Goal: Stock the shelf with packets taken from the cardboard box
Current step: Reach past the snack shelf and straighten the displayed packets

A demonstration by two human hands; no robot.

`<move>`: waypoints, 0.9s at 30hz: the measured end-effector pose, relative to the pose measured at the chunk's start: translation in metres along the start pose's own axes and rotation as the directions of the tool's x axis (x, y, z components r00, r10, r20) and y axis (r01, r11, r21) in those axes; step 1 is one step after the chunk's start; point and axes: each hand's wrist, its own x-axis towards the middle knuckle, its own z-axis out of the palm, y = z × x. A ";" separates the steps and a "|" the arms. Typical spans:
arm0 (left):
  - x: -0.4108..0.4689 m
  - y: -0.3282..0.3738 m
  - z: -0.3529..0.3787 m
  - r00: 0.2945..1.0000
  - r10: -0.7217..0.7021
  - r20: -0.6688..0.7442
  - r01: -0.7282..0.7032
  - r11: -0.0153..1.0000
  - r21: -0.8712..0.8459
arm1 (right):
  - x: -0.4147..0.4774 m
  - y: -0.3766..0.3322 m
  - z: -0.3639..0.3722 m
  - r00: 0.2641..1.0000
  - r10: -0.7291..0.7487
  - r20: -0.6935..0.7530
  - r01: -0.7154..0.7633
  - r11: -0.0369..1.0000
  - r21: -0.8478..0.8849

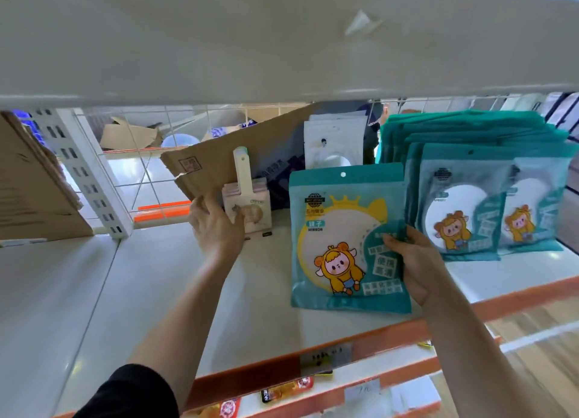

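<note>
On the shelf (156, 276), right of centre, a packet (338, 245) stands, its right edge pinched by the right hand (416, 261). Marked mirror, it is likely light, slick and breakable: best held by an edge. Left hand (216, 226) touches a pink box (257, 211), grip unclear.

The shelf (141, 292) is painted metal: smooth, off-white, faint sheen. The packet (341, 239) is glossy teal plastic film with reflections on its face. The box (225, 161) is brown matt cardboard, rough at a torn edge. The grid (138, 154) is white coated wire. The sleeve (134, 395) is black matt cloth.
</note>
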 end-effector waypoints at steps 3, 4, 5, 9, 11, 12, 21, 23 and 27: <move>-0.016 0.012 -0.007 0.981 0.190 -0.033 -0.187 0.979 0.086 | -0.001 0.000 -0.005 0.999 -0.016 -0.034 0.016 1.000 0.000; -0.022 0.019 -0.009 0.965 0.262 -0.028 -0.257 0.959 0.119 | -0.001 -0.001 -0.007 0.999 -0.023 -0.043 0.023 1.000 -0.005; -0.027 0.025 -0.010 0.943 0.332 -0.024 -0.325 0.932 0.160 | 0.000 -0.001 -0.010 0.998 -0.031 -0.051 0.030 1.000 -0.009; -0.050 0.052 -0.002 0.902 0.413 0.128 -0.432 0.859 0.275 | 0.010 -0.005 -0.028 0.997 -0.046 -0.055 0.044 0.998 -0.034; -0.068 0.067 0.007 0.896 0.371 0.243 -0.434 0.845 0.311 | 0.017 -0.009 -0.042 0.998 -0.045 -0.043 0.043 0.998 -0.035; -0.077 0.073 0.014 0.890 0.367 0.272 -0.444 0.835 0.324 | 0.021 -0.011 -0.051 0.998 -0.041 -0.041 0.040 0.999 -0.037; -0.138 0.143 0.077 0.910 0.369 0.189 -0.414 0.821 0.393 | 0.060 -0.044 -0.152 0.987 -0.148 0.060 0.151 0.986 -0.064; -0.152 0.158 0.087 0.916 0.365 0.167 -0.402 0.819 0.410 | 0.069 -0.051 -0.169 0.984 -0.159 0.084 0.166 0.983 -0.076; -0.172 0.183 0.101 0.931 0.338 0.140 -0.365 0.830 0.421 | 0.087 -0.060 -0.192 0.978 -0.204 0.050 0.210 0.958 -0.195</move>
